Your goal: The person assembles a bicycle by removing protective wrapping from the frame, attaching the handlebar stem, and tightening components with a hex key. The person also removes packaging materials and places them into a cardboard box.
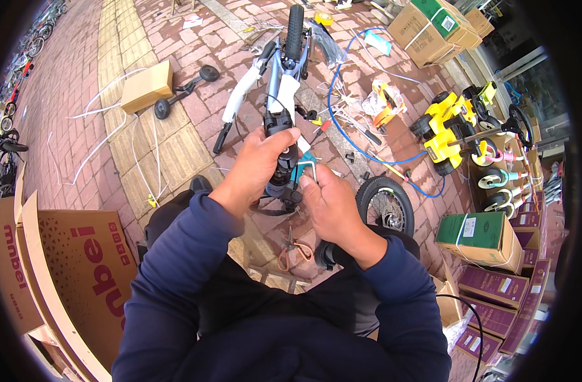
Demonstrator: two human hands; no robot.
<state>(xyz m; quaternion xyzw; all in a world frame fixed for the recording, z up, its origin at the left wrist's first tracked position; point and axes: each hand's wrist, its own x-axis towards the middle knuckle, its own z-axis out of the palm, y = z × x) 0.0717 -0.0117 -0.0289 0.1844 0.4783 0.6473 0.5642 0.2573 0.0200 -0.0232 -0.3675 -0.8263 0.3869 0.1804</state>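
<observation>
A blue-grey bicycle (277,58) stretches away in front of me, with white wrapping on some parts and a wheel at its far end. My left hand (253,167) is closed around a black part (279,121) at its near end, thumb laid across the top. Pinched in my right hand (334,207) is a silver L-shaped hex key (309,163), its bent end against or close to that part; the exact contact is hidden. Beside my right wrist rests a loose wheel (385,207) with a brake disc. Orange-handled scissors (293,250) lie below, between my legs.
A blue hose (331,95) curves over the brick paving on the right, among scattered ties and tools. Yellow ride-on toys (445,130) and stacked boxes (488,286) line the right side. Left are a large open carton (81,267), a small box (148,87) and training wheels (186,92).
</observation>
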